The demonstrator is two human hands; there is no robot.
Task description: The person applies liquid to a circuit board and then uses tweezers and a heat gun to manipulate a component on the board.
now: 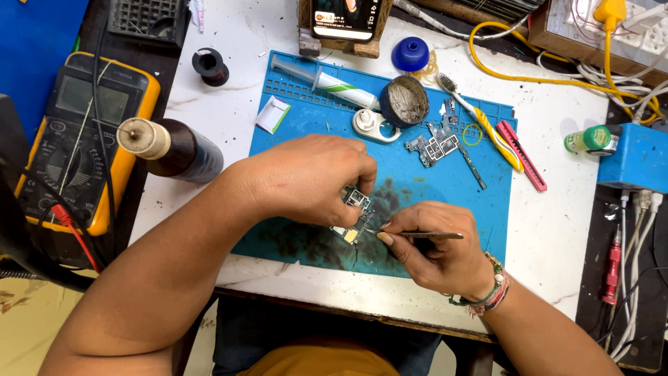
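Tweezers at a small circuit board, pinned on the blue repair mat.

The left hand point(309, 182) clamps fingertips over the small circuit board point(353, 216), pressing it flat to the blue silicone mat point(487, 209), apparently to keep it from shifting. The right hand point(435, 251) pinches metal tweezers point(417, 235) in a pen-like grip, tips meeting the board's lower edge just beside the left fingertips. Beyond the grip lie a second stripped board point(435, 146), a flux tin point(405, 102), a toothbrush point(480, 122) and a syringe tube point(323, 80); a brown bottle point(170, 147) and multimeter point(80, 132) sit out past the left wrist.
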